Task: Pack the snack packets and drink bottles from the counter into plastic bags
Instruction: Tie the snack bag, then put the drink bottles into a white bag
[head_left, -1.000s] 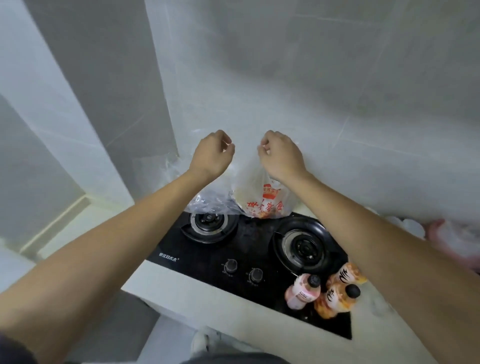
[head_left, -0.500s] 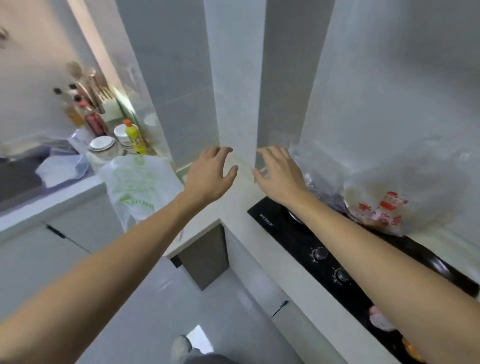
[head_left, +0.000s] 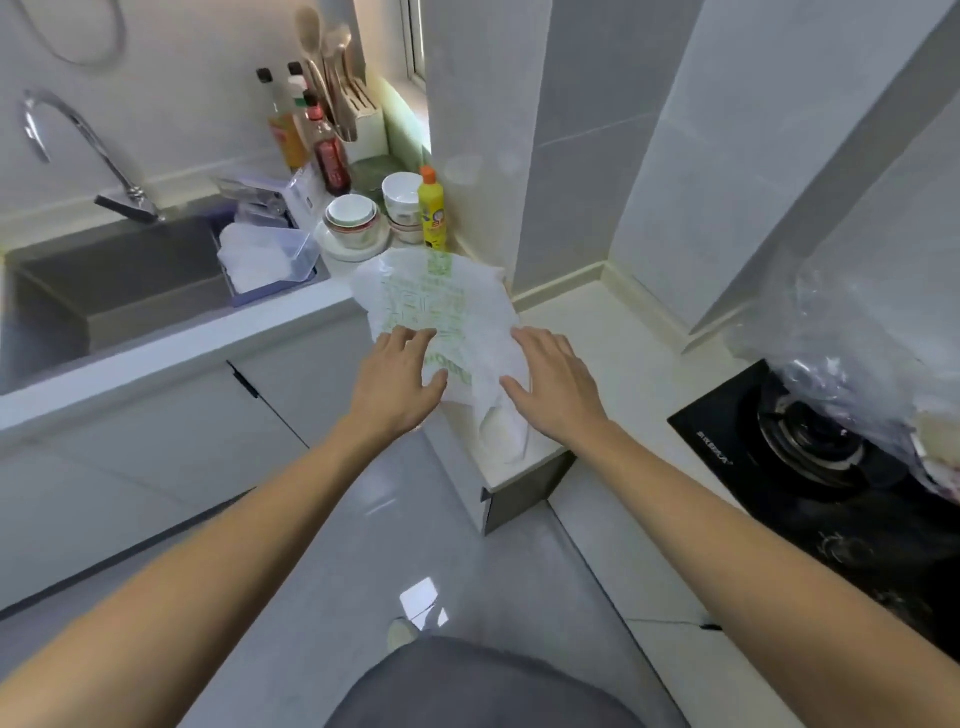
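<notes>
Bag flat on counter; under both open-fingered hands

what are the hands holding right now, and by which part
Nothing is gripped: left hand and right hand lie open-fingered on the white bag.

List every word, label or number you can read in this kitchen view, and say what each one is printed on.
White plastic bag under the hands: green print, too blurred to read.
Black stove: white brand mark on the front corner, too small to read.
Yellow bottle: red and white label, unreadable.
Sauce bottles by the sink: labels blurred.
No text can be quoted with confidence.
</notes>
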